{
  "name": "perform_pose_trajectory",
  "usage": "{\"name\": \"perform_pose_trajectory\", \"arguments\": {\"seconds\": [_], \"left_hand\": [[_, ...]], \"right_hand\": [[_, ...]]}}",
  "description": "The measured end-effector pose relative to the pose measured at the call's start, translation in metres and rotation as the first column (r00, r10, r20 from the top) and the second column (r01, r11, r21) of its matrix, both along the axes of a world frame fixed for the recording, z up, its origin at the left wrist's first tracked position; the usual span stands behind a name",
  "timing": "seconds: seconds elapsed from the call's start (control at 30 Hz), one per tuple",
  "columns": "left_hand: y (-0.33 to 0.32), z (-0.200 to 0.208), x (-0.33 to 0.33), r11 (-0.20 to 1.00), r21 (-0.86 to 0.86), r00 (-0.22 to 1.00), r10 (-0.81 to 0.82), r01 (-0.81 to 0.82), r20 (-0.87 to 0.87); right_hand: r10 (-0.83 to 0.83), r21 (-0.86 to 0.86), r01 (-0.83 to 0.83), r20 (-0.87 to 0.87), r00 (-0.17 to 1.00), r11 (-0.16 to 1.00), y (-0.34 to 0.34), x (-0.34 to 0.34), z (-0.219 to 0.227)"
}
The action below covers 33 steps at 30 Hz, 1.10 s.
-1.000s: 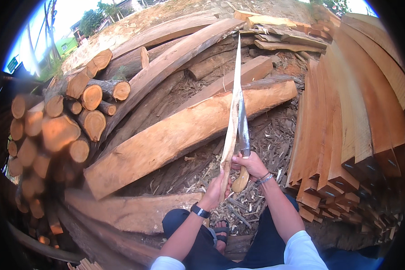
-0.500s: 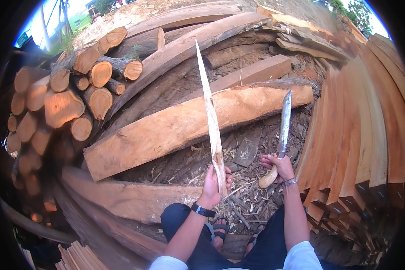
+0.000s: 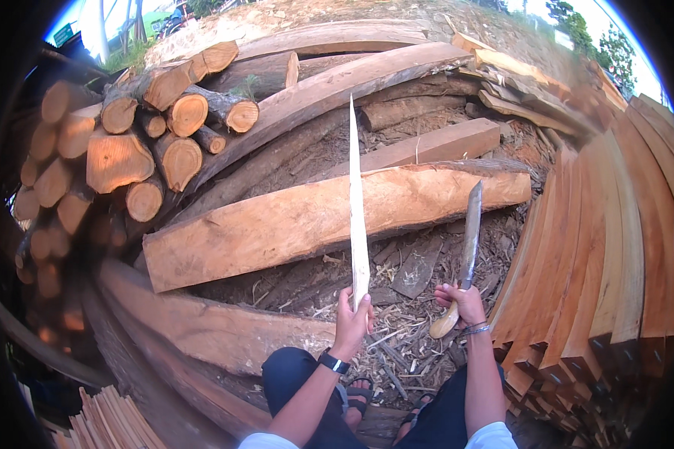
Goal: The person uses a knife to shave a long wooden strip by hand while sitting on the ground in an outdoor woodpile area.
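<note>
My left hand (image 3: 352, 322) is closed around the lower end of a long pale wooden stake (image 3: 359, 217), which stands upright and narrows to a sharp tip at the top. In my right hand (image 3: 463, 302) is a machete (image 3: 472, 236), gripped by its light wooden handle (image 3: 445, 320), blade pointing up and leaning slightly right. Blade and stake are apart. Beyond both lies a thick sawn slab (image 3: 277, 232) with a bark edge. Wood chips (image 3: 404, 337) cover the ground below my hands.
Cut logs (image 3: 180, 161) are stacked at the left. Long sawn beams (image 3: 577, 247) fill the right side. Another slab (image 3: 217, 329) lies close by my left knee, and thin sticks (image 3: 112, 423) are bundled at the lower left. A long curved timber (image 3: 337, 78) crosses behind.
The stake has turned in my left hand, now showing a smooth white face and standing more upright. The machete stays in my right hand. The whole view has shifted slightly.
</note>
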<state>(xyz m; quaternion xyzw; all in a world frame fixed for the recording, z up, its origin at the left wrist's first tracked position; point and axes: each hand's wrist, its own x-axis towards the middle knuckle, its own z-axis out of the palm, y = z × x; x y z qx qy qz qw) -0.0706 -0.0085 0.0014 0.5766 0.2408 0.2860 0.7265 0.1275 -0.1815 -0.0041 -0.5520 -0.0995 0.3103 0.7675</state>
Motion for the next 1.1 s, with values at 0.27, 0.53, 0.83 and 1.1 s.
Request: {"name": "perform_pose_trajectory", "arguments": {"seconds": [0.27, 0.53, 0.83, 1.1], "left_hand": [[-0.001, 0.006, -0.006, 0.9, -0.352, 0.955, -0.183, 0.259, 0.234], [-0.006, 0.021, -0.013, 0.663, -0.544, 0.835, -0.244, 0.515, 0.492], [-0.01, 0.028, -0.016, 0.729, -0.4, 0.786, -0.304, 0.555, 0.538], [-0.011, 0.026, -0.013, 0.728, -0.324, 0.74, -0.364, 0.605, 0.565]], "right_hand": [[0.018, 0.026, -0.018, -0.024, 1.0, 0.999, 0.002, -0.004, 0.002], [0.008, 0.022, -0.007, -0.056, 0.998, 1.0, 0.001, -0.001, 0.002], [0.03, -0.033, -0.029, 0.026, 0.999, 0.999, 0.0, -0.002, -0.001], [0.06, -0.123, -0.044, 0.127, 0.99, 0.991, 0.0, -0.002, -0.001]]}}
